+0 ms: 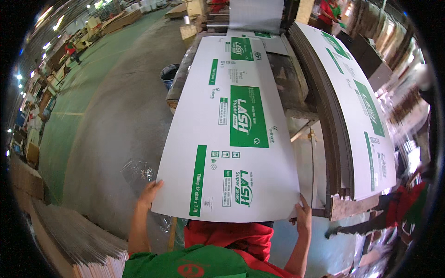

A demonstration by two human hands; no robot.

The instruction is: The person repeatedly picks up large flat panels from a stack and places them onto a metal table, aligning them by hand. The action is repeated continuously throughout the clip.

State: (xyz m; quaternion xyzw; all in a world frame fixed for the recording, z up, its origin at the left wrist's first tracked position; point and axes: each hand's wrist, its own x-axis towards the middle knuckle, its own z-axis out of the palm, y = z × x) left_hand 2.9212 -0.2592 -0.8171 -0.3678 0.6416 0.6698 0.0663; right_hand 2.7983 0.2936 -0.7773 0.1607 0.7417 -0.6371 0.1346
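A long white cardboard sheet (pixel 252 160) with green printed panels stretches from in front of my body to the machine at the far end. My left hand (pixel 149 193) grips its near left corner, thumb and fingers at the edge. At the near right corner, my right hand (pixel 303 214) holds the sheet, with its fingers partly hidden at the edge. The sheet's far part lies over a worn table, and a second printed sheet (pixel 273 44) shows partly behind it, beneath a grey panel (pixel 256 15).
A tall stack of similar printed sheets (pixel 345 85) stands close on the right upon a wooden support (pixel 354 206). Left of the table is a dark bucket (pixel 169 74). Clear plastic (pixel 139 171) lies on the floor. More stacked board (pixel 79 231) is at lower left. Other people are nearby.
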